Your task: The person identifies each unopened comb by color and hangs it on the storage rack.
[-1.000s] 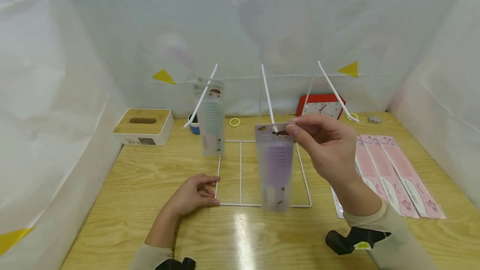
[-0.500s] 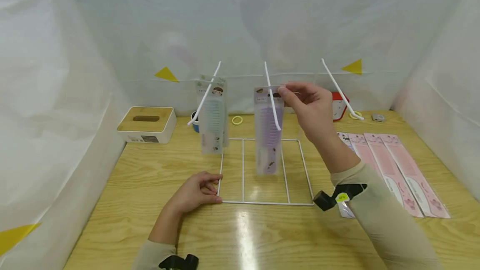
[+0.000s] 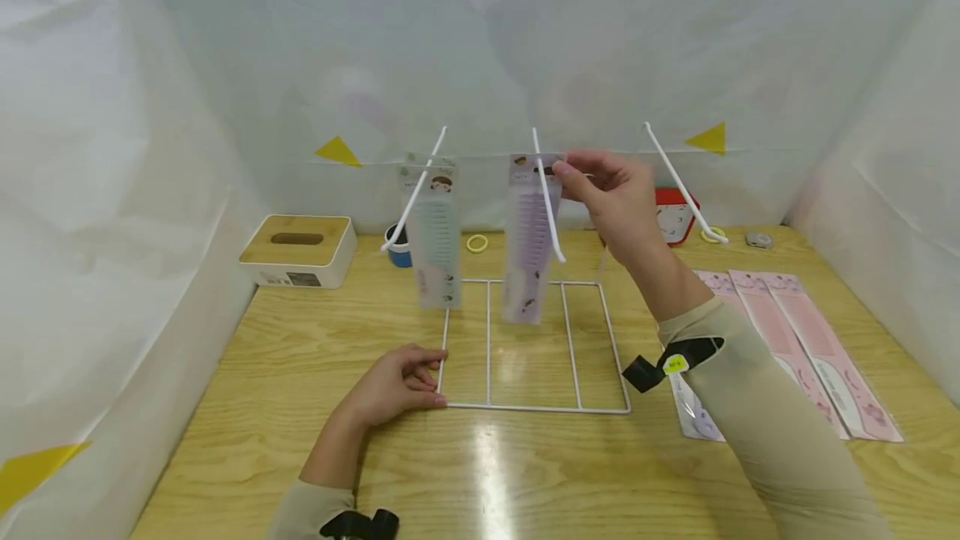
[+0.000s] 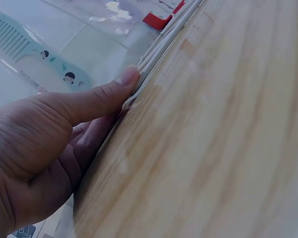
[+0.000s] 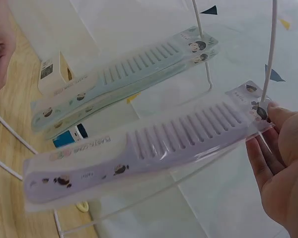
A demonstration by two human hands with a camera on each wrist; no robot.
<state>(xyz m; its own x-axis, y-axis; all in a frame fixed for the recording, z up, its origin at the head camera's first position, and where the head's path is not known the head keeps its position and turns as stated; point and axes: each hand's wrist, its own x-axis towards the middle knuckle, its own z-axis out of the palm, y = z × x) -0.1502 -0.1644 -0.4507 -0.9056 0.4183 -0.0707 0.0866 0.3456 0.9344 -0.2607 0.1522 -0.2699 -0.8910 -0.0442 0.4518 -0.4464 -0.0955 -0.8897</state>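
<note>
Right hand [image 3: 615, 194] is up high at about one o'clock from the middle of the bench [image 3: 525, 473], fingertips pinching the top edge of the purple comb pack [image 3: 527, 240], and that pack hangs straight down on the middle white hook [image 3: 547, 198] of the wire rack [image 3: 532, 407]. From the right wrist view the pinch sits right at the pack's hang hole, with the hook rod passing by the thumb. Over at eleven o'clock from it, the light-blue comb packs [image 3: 435, 240] dangle from the left hook [image 3: 416, 190], just beside the purple one but not touching. The right hook [image 3: 678, 182] at two o'clock carries nothing. Left hand [image 3: 393, 386] is down low at seven o'clock, fingers curled against the front left corner of the rack's base, the thumb pressed along the white wire in the left wrist view. Pink comb packs [image 3: 787, 340] lie flat on the bench at four o'clock, well apart from the rack. Back at ten o'clock sits a tissue box [image 3: 298, 250], and a red clock [image 3: 675, 215] peeks out behind the right wrist.
</note>
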